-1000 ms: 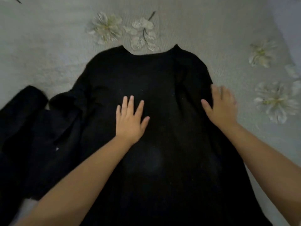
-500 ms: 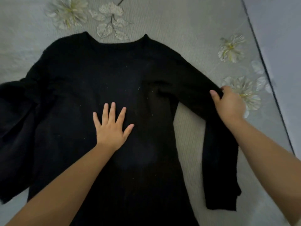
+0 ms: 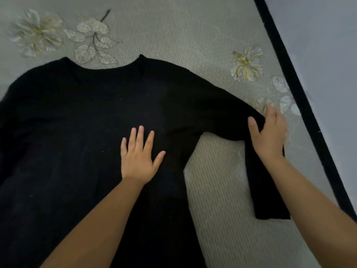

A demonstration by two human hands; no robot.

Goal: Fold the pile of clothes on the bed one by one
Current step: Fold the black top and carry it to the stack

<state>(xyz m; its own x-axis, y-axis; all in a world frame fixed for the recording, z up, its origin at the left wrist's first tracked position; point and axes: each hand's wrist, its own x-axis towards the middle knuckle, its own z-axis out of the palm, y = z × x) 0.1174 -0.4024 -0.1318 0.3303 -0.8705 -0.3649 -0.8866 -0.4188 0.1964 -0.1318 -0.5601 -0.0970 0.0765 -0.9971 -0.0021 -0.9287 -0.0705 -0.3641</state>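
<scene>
From the head view, a black sweater (image 3: pixel 77 132) lies flat on the bed (image 3: pixel 193 31), its collar pointing away from the person. The left hand (image 3: pixel 139 157) rests on the middle of the sweater, palm down, fingers straight and spread. The right hand (image 3: pixel 268 132) grips the sweater's sleeve (image 3: pixel 222 113) at its bend, thumb on top and fingers curled around the far edge; the lower part of the sleeve lies toward the person. White flowers (image 3: pixel 246 63) decorate the bed cover near the sweater.
</scene>
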